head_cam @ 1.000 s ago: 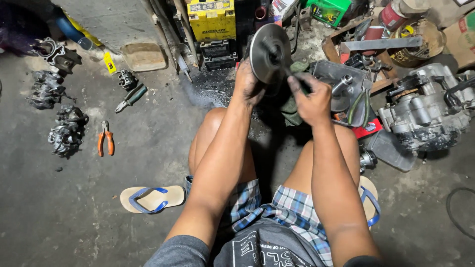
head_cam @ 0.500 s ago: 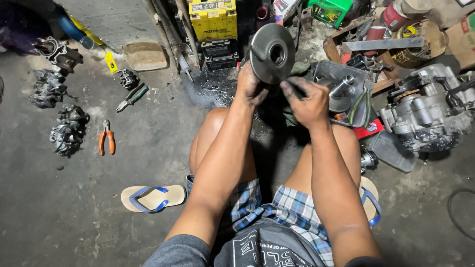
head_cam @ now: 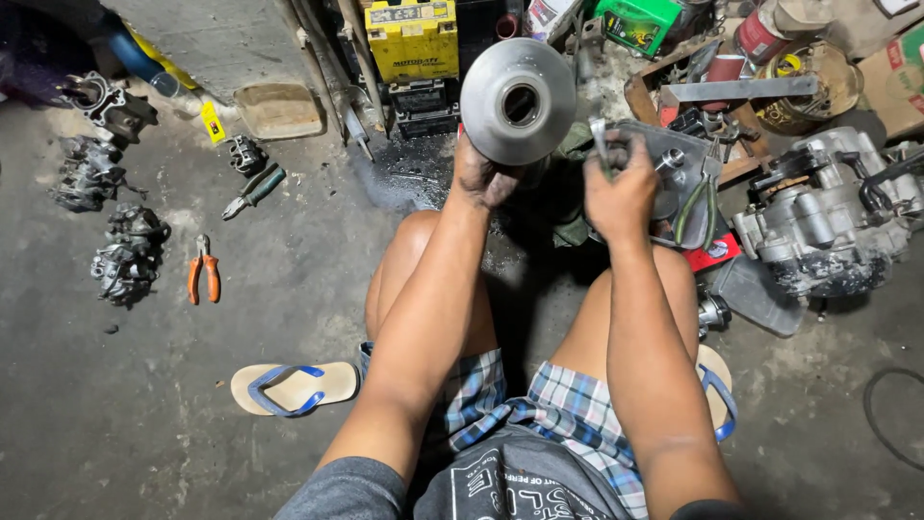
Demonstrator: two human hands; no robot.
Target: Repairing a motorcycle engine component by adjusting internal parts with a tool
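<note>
While gripping the grey metal pulley disc [head_cam: 518,99] from below in the left hand [head_cam: 484,175] — raised above the knees, over the concrete floor [head_cam: 144,404] — closes the right hand [head_cam: 621,188] on a small metal tool [head_cam: 600,143], apparently mid-inspection, calling for steady alignment with the hub hole.

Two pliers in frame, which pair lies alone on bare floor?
The orange-handled pliers, on the concrete at left near the grimy engine parts. The green-handled pliers rest on the metal cover beside the right hand.
</note>
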